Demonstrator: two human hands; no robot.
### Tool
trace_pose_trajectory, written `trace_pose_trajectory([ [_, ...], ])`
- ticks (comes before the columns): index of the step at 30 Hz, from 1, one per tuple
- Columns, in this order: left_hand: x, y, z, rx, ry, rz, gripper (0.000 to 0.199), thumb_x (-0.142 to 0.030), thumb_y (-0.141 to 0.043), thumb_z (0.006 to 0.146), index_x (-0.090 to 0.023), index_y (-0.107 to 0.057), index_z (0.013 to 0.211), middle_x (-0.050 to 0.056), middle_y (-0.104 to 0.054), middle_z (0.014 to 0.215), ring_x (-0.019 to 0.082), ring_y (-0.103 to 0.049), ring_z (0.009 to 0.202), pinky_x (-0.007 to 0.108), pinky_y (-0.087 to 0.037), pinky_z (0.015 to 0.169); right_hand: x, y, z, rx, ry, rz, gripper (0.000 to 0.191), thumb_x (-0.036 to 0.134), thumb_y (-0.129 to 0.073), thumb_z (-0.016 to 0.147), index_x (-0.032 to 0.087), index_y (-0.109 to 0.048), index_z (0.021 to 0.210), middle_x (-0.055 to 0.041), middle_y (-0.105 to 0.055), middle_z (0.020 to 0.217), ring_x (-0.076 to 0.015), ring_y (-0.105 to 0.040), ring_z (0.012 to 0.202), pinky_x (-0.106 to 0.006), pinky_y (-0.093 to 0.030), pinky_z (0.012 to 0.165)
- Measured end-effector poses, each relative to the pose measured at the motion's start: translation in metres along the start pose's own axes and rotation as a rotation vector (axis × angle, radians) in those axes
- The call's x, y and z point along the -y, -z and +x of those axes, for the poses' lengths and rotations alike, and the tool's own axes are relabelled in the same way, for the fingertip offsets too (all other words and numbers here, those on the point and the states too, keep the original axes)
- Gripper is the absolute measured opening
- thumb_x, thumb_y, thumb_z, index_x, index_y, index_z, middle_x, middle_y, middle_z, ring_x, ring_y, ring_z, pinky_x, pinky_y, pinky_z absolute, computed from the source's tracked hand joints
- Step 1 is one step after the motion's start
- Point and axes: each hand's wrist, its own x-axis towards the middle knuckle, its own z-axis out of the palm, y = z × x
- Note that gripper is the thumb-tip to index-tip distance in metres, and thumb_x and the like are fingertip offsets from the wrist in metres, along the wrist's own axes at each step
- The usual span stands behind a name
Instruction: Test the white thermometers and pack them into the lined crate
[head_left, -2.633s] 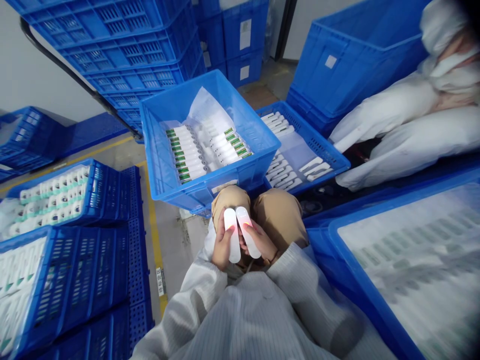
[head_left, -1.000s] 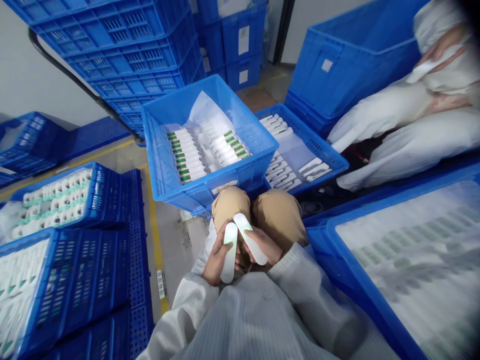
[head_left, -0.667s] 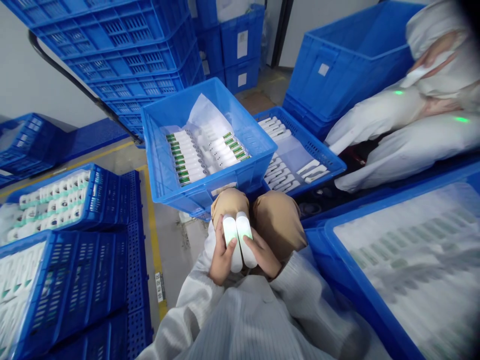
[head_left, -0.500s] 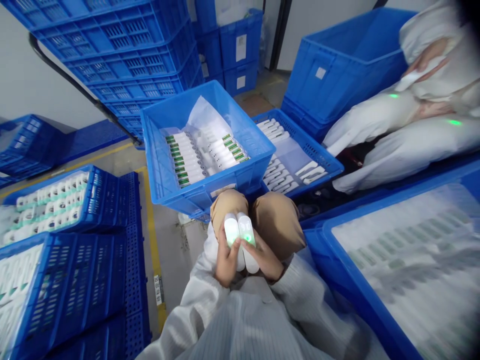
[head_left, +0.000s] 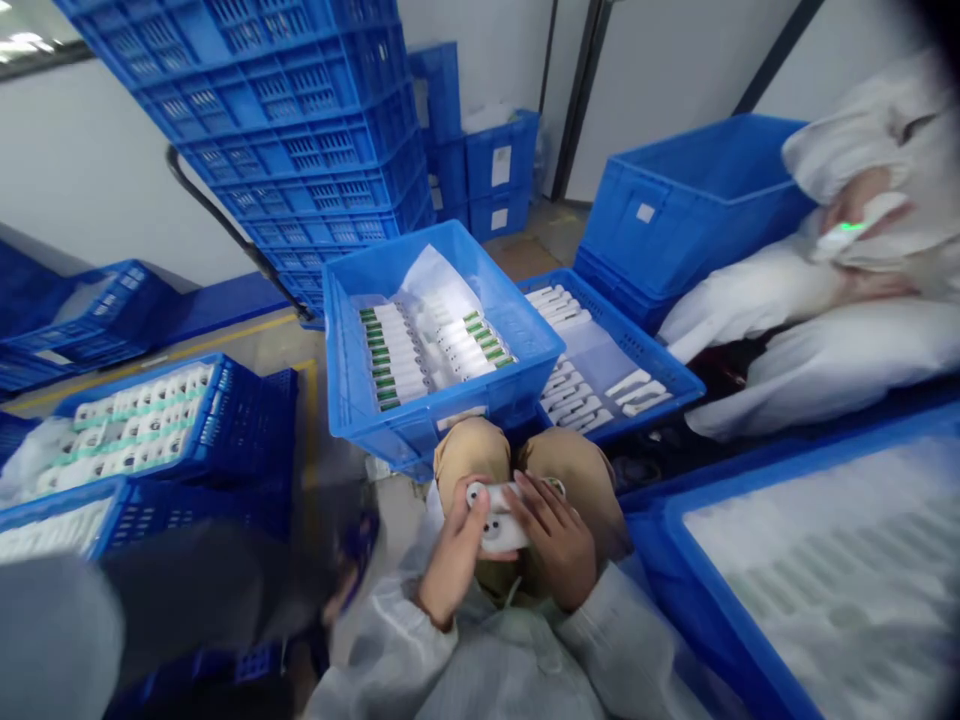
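Two white handheld devices lie one above the other over my lap, turned sideways. My left hand (head_left: 455,556) is closed round the left ends of the upper device (head_left: 495,495) and the lower device (head_left: 504,533), thumb on top. Across their right part rests my right hand (head_left: 557,535), its fingers pressed together over the devices and covering much of them. Small dark round spots show on the devices' left ends. Just beyond my knees stands a blue bin (head_left: 442,408) with rows of white devices with green labels (head_left: 399,357).
Right of the bin is a low blue crate (head_left: 679,392) with white devices. A large covered bin (head_left: 720,580) stands near right. Another person in white (head_left: 840,300) sits at the right, holding a device. Crates (head_left: 247,400) and a blurred dark shape (head_left: 225,600) are at the left.
The two devices have turned from upright to sideways, and their green glow is gone from view. My right hand has moved over their top. A blurred figure has come in at the lower left.
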Motion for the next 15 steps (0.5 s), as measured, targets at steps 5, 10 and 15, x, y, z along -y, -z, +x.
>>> trace_pose_trajectory([
  [5, 0.002, -0.018, 0.012, -0.076, -0.050, 0.050, 0.055, -0.069, -0.053, 0.074, -0.024, -0.045, 0.106, 0.008, -0.056, 0.107, 0.024, -0.061, 0.086, 0.025, -0.052, 0.044, -0.010, -0.004, -0.005, -0.048, 0.015, -0.089, 0.046, 0.018, -0.033, 0.096, 0.024, -0.044, 0.140, -0.0099, -0.061, 0.129, -0.0242, -0.056, 0.119, -0.036, -0.042, 0.098],
  [10, -0.005, -0.003, 0.020, 0.065, -0.205, 0.253, 0.038, -0.050, -0.051, 0.085, -0.023, -0.049, 0.110, 0.005, -0.051, 0.096, 0.016, -0.055, 0.071, 0.025, -0.054, 0.047, -0.020, 0.002, 0.003, 0.133, -0.050, 0.078, 0.063, 0.034, -0.053, 0.087, 0.023, -0.032, 0.146, -0.0116, -0.055, 0.134, -0.0306, -0.054, 0.119, -0.051, -0.037, 0.104],
  [15, -0.051, 0.032, 0.018, 0.361, -0.257, 0.400, 0.032, -0.042, -0.056, 0.085, -0.022, -0.055, 0.110, 0.007, -0.051, 0.097, 0.017, -0.056, 0.073, 0.026, -0.054, 0.052, -0.034, 0.012, 0.002, 0.165, -0.260, 0.338, 0.069, 0.041, -0.055, 0.087, 0.023, -0.026, 0.147, -0.0133, -0.050, 0.138, -0.0317, -0.049, 0.126, -0.048, -0.047, 0.097],
])
